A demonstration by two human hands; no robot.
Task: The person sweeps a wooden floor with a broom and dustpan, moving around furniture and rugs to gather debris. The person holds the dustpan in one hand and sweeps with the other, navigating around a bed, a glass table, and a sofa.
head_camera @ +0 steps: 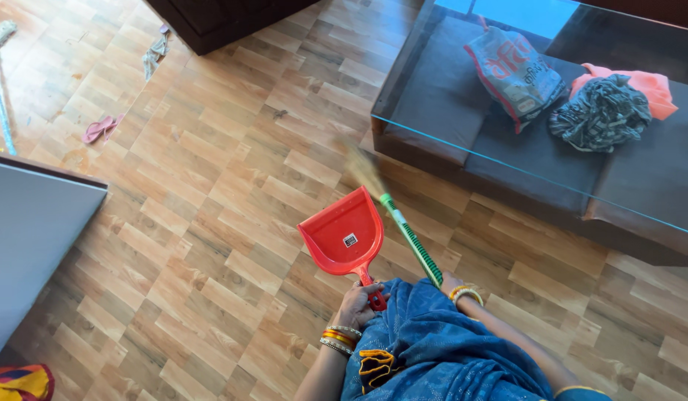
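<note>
red dustpan point(344, 236) and green-handled broom point(407, 236), low over wooden floor point(210, 223).
left hand point(356, 306) clamped on pan's stiff handle, right hand point(449, 283) closed round broom's handle end; judged light, rigid plastic, bristles soft.

This is a home, most likely a living room. The floor point(210, 223) is of wood-pattern planks. A low glass-top table point(433, 141) has a dark shelf under the glass, with a printed bag point(515, 70) and crumpled clothes point(600, 111) on it. A pink slipper point(99, 128) and a small rag point(155, 53) lie on the floor, near dark furniture point(218, 22).
</note>
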